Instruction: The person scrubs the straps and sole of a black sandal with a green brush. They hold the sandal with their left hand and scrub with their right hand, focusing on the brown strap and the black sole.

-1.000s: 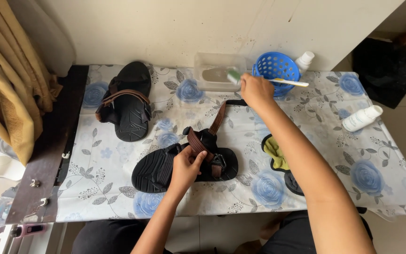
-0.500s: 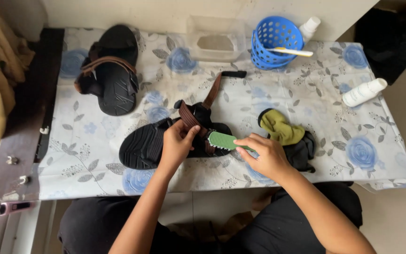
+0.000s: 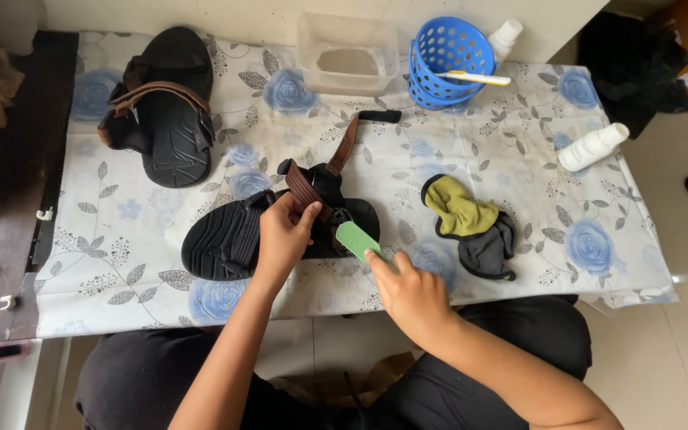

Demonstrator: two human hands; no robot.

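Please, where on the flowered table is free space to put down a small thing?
Bare flowered tablecloth lies left of the near black sandal, and front right between the yellow-and-black cloth and white bottle. It is crowded at the middle, where both hands work, and around the blue basket.

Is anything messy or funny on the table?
A little. One sandal strap lies undone, stretched across the cloth. The toothbrush lies across the rim of the blue basket, and a white bottle lies on its side. Nothing looks spilled.

Left hand [image 3: 283, 232] grips black sandal [image 3: 232, 239]; right hand [image 3: 412, 291] presses green brush [image 3: 357, 239] against it.
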